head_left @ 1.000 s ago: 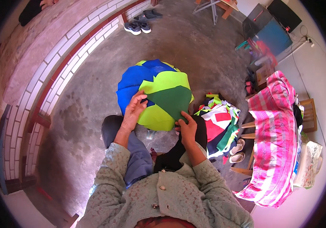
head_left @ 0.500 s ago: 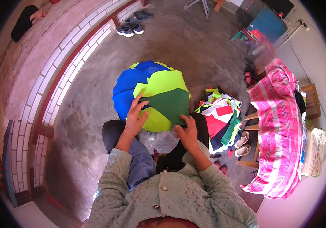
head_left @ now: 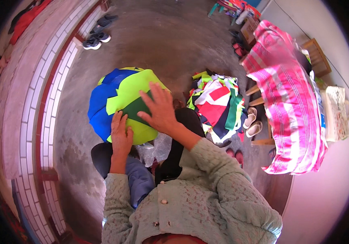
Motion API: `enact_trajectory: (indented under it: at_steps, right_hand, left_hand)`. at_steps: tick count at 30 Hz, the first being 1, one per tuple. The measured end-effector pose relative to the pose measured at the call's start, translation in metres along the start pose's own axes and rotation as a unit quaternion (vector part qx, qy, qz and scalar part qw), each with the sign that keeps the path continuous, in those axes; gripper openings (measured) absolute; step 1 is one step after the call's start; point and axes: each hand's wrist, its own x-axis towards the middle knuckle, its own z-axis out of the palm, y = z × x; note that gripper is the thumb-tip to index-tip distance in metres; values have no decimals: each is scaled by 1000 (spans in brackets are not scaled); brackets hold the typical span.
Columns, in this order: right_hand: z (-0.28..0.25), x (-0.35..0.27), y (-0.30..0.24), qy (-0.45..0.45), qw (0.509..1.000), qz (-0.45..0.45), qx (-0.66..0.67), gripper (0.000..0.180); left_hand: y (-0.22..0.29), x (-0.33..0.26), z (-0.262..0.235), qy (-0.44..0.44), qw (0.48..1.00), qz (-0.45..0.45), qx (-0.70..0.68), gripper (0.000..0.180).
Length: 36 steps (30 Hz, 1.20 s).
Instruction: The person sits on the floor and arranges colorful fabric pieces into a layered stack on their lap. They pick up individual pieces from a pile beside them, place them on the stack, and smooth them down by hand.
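In front of my knees rests a rounded heap of cloth pieces, with blue fabric (head_left: 101, 103) on its left side and lime-yellow fabric (head_left: 127, 91) over its top. A dark green cloth piece (head_left: 132, 110) lies on the lime fabric. My right hand (head_left: 162, 110) is spread flat over the green piece and covers much of it. At the green piece's near left edge, my left hand (head_left: 120, 133) rests with its fingers stretched out on the cloth. Neither hand grips anything. What supports the heap is hidden.
To the right of the heap, a mixed pile of red, white, green and black cloth scraps (head_left: 215, 105) sits on the floor. Light slippers (head_left: 252, 124) lie beside it, near a seat with a pink checked cover (head_left: 286, 110). Dark shoes (head_left: 96, 40) stand at the far left.
My right hand has moved from the heap's near right edge up onto the green piece. My left hand has shifted slightly nearer me. The whole view has swung toward the right.
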Motion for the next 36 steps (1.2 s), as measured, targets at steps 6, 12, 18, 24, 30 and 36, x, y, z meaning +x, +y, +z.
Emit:
enact_trajectory:
  at_steps: [6,12,18,24,30,36]
  right_hand:
    - [44,-16,21,-86,996,-27,-12,59]
    - [56,-19,26,-42,999,-27,0,55]
    - [28,-10,47,-88,974,26,209,52]
    - [-47,-38,126,53,921,201,328,28]
    - [-15,-186,259,46,829,487,271,29]
    - [39,-272,301,-13,834,538,123,31]
  left_hand:
    - [23,13,-8,13,991,59,116,45]
    - [24,21,27,-68,991,53,107,54]
    - [27,21,30,-95,977,43,184,59]
    - [30,23,33,-101,975,44,194,60]
    - [34,25,33,-102,974,39,198,58]
    - [31,27,34,-111,971,36,208,61]
